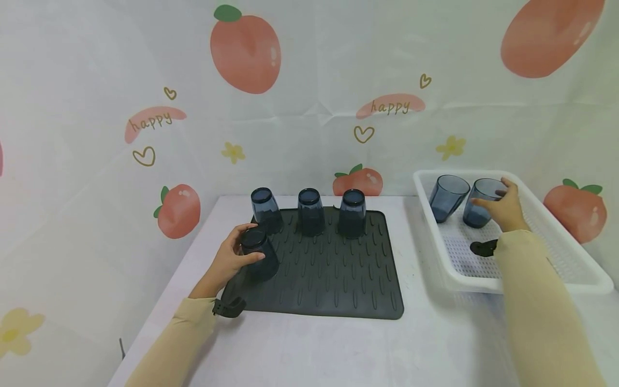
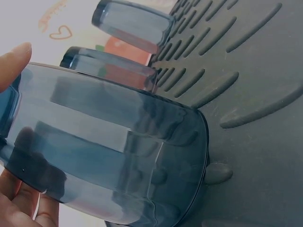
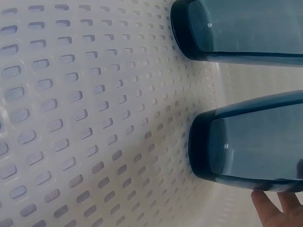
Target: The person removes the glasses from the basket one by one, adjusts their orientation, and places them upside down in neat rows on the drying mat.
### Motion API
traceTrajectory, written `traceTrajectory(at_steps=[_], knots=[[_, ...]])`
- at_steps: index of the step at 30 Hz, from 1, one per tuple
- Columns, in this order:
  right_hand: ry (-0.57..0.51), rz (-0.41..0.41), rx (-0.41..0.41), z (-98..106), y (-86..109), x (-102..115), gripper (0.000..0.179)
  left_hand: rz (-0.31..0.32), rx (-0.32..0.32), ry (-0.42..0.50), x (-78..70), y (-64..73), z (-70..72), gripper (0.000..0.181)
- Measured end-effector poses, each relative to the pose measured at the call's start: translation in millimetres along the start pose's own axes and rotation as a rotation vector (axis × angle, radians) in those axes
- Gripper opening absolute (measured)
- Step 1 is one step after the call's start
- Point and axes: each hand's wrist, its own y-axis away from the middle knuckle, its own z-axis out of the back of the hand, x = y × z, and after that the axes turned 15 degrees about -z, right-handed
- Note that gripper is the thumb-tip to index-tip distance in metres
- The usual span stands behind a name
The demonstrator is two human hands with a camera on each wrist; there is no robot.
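My left hand [image 1: 226, 264] holds a dark blue glass tumbler [image 1: 261, 259] upside down at the left side of a black ridged mat [image 1: 333, 285]. In the left wrist view that tumbler [image 2: 109, 146] meets the mat with its wide rim, thumb on one side and fingers on the other. Inside a white basket [image 1: 452, 279], my right hand [image 1: 509, 209] grips the right one of two upright blue tumblers [image 1: 476, 214]. The right wrist view shows its thick base [image 3: 201, 146] close to the perforated floor, with fingertips along its side; contact underneath is unclear.
Three more tumblers stand inverted along the mat's back edge: left [image 1: 267, 210], middle [image 1: 310, 212] and right [image 1: 352, 214]. Another upright tumbler [image 1: 447, 198] leans slightly in the basket, left of the held one. A fruit-printed sheet [image 1: 300, 129] hangs behind the white table [image 1: 338, 349].
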Motion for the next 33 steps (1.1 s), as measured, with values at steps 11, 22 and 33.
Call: traceTrajectory(at_steps=[11,22,33], knots=[[0.018,-0.008,-0.014,-0.3,8.1,9.0,0.100,0.004,0.002,-0.001,-3.2,0.2,0.8,0.072],[0.104,-0.039,0.054,10.1,16.3,16.8,0.105,-0.012,-0.003,0.015,-4.0,-1.4,-1.7,0.072],[0.219,-0.035,0.200,20.1,17.5,19.4,0.107,-0.013,-0.001,0.003,0.7,-0.2,0.6,0.072]])
